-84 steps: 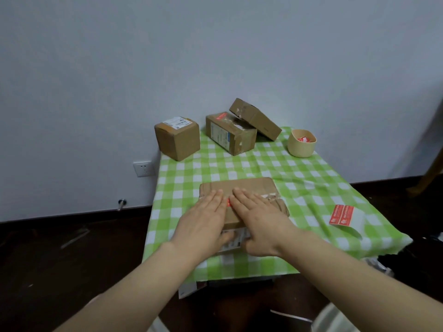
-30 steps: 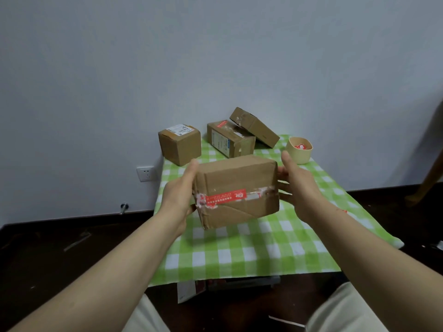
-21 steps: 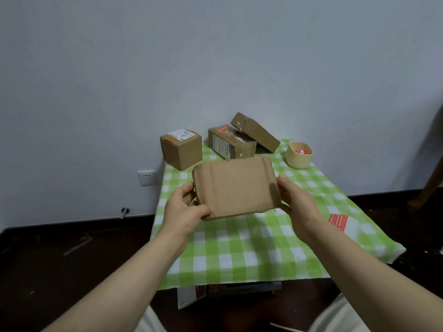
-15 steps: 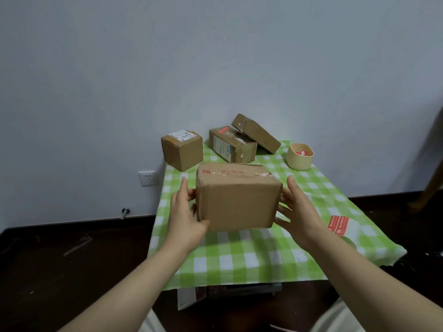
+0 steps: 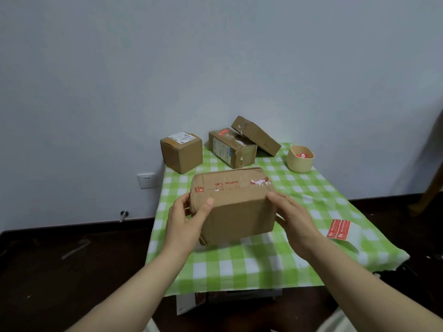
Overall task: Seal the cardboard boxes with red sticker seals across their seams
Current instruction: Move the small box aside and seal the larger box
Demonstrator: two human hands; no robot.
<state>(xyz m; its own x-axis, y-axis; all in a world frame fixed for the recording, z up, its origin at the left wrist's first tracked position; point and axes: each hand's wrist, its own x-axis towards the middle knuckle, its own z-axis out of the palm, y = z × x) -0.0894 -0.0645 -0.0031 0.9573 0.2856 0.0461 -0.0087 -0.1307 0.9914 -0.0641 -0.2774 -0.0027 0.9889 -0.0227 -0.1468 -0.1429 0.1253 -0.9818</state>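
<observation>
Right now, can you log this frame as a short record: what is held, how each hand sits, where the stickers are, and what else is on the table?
Held item: cardboard box, strip of faded red print across its top face
Left hand: grips the box's left end, thumb on the near face
Right hand: holds the right end
Sticker sheet: flat on the green checked cloth, right of the box
Beige cup: far right, red scraps inside
Back row: cube box, labelled box, flat box leaning on it
</observation>
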